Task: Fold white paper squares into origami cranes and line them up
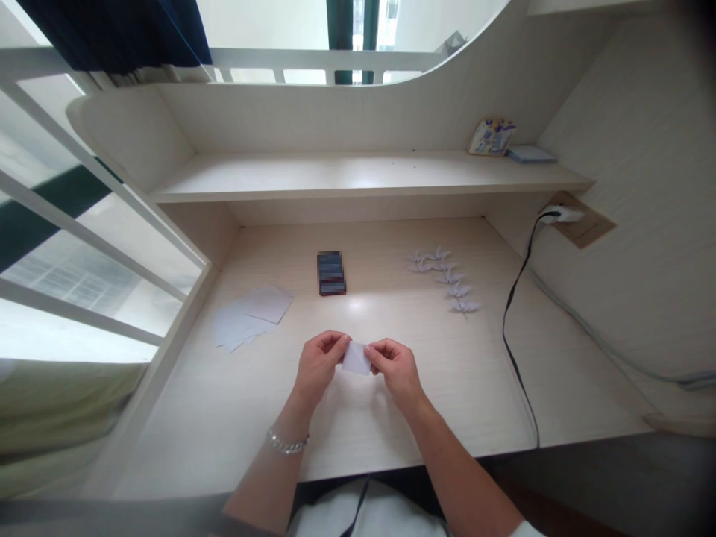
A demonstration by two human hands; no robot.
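Observation:
A small white square of paper [356, 359] is held up above the desk between my two hands. My left hand [321, 362] pinches its left edge between thumb and fingers, and a chain bracelet [288, 445] circles that wrist. On the opposite edge, my right hand [396, 365] has the paper between thumb and curled fingers. Whether the square is folded in layers I cannot tell. Loose sheets of white paper [249, 319] overlap on the desk to the left. Several folded white paper cranes [449, 277] stand in a curved row to the right.
A dark phone-like object [331, 273], its face blurred, lies beyond my hands. A black cable [508, 313] runs from a wall socket [585, 221] across the desk's right side. The shelf [358, 173] above carries a printed packet [491, 137] and a flat bluish item [531, 154].

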